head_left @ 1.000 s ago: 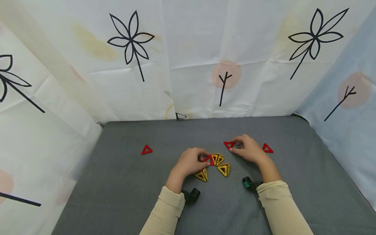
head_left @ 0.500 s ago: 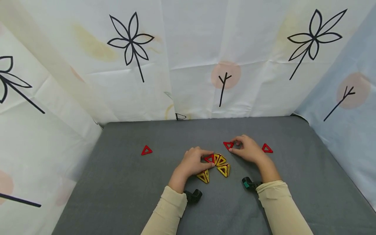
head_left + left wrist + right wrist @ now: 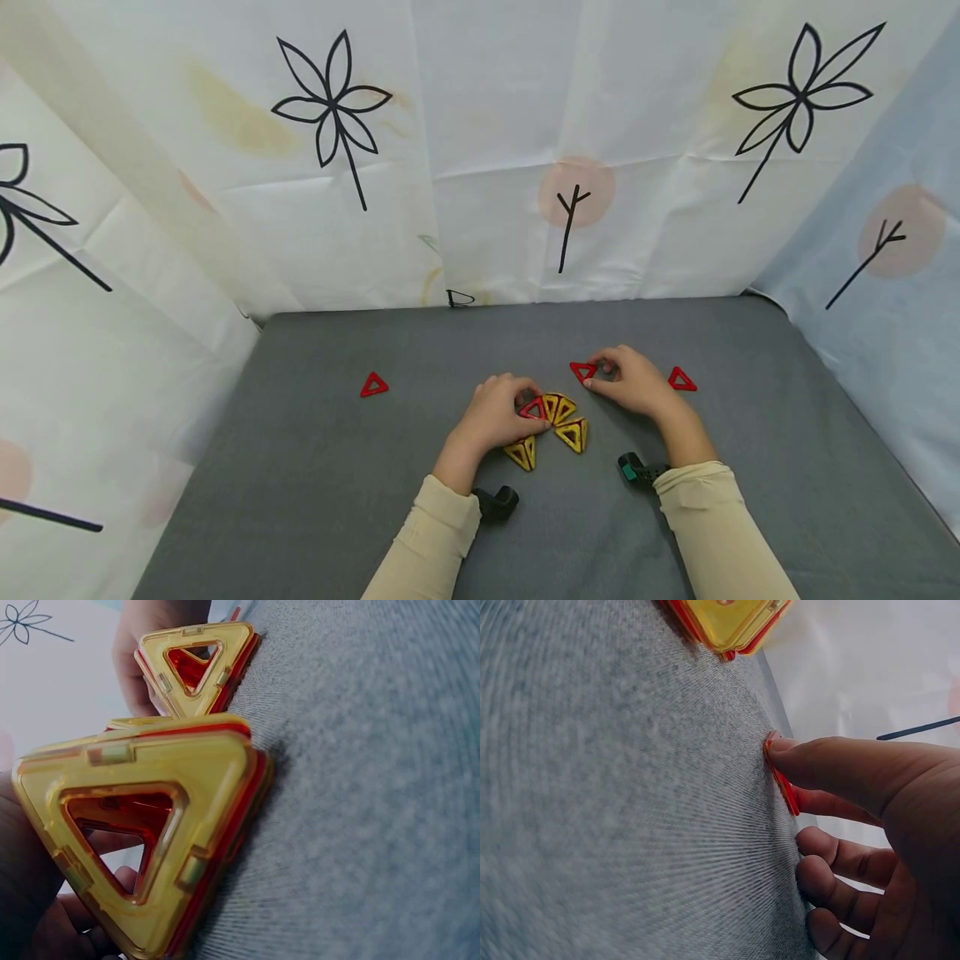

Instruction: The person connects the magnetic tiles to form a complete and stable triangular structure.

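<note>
My left hand (image 3: pixel 495 412) pinches a red triangular magnetic tile (image 3: pixel 526 407) by its edges, thumb and fingers either side. The tile sits against a fan of yellow triangular tiles (image 3: pixel 558 398). More yellow tiles lie at the fan's lower right (image 3: pixel 572 423) and below my left hand (image 3: pixel 521 457). In the left wrist view, a large yellow tile (image 3: pixel 135 765) with red beneath it stands tilted close to the camera. My right hand (image 3: pixel 633 382) holds another red triangular tile (image 3: pixel 583 364) on the cloth, between thumb and index finger, apart from the fan.
One loose red triangle (image 3: pixel 374 392) lies at the left, and another (image 3: pixel 682 387) just right of my right hand. Grey cloth (image 3: pixel 315 500) covers the table. White printed fabric (image 3: pixel 495 167) hangs behind and along both sides.
My left hand has shifted slightly right, bringing its red tile against the yellow fan. The yellow piece below it has moved slightly right too. My right hand stays in place.
</note>
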Action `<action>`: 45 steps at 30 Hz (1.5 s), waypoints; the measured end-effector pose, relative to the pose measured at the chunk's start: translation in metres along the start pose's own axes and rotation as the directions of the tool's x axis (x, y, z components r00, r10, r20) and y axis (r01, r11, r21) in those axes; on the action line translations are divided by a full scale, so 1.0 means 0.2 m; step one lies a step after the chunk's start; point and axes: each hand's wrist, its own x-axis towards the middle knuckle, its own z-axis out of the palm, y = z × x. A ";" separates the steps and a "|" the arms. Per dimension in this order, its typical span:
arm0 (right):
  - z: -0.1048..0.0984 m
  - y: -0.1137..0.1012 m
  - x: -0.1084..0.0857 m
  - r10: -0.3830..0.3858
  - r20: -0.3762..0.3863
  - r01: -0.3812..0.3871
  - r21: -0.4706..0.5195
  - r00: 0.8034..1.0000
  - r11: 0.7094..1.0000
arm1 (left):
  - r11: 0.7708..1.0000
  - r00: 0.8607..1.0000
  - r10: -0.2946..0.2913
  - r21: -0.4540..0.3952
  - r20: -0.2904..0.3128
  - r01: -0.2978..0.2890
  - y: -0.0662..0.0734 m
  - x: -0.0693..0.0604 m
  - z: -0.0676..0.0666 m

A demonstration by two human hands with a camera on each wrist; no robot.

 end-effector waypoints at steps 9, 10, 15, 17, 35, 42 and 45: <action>0.00 -0.02 0.03 -0.017 -0.007 0.017 -0.012 1.000 1.000 | 0.998 0.998 -0.054 -0.048 -0.041 0.052 -0.01 -0.02 -0.03; 0.00 -0.02 0.03 -0.019 -0.008 0.019 -0.014 1.000 1.000 | 0.996 0.997 -0.059 -0.067 -0.049 0.055 -0.02 -0.02 -0.03; 0.00 -0.03 0.04 -0.042 -0.011 0.042 -0.019 0.999 0.999 | 0.989 0.991 -0.086 -0.130 -0.104 0.072 -0.04 -0.03 -0.04; 0.01 -0.04 0.05 -0.063 -0.013 0.062 -0.017 0.998 0.998 | 0.987 0.986 -0.101 -0.138 -0.133 0.082 -0.04 -0.03 -0.04; 0.00 0.00 -0.01 -0.062 -0.012 0.063 0.036 0.998 0.997 | 0.965 0.985 -0.119 -0.247 -0.124 0.086 -0.10 -0.03 -0.03; 0.01 -0.05 0.04 -0.045 0.023 0.045 0.011 0.999 0.999 | 0.948 0.974 -0.159 -0.300 -0.159 0.106 -0.12 -0.02 -0.04; 0.02 -0.08 0.06 -0.038 0.034 0.038 0.019 0.999 0.999 | 0.953 0.963 -0.197 -0.267 -0.186 0.144 -0.11 -0.01 -0.04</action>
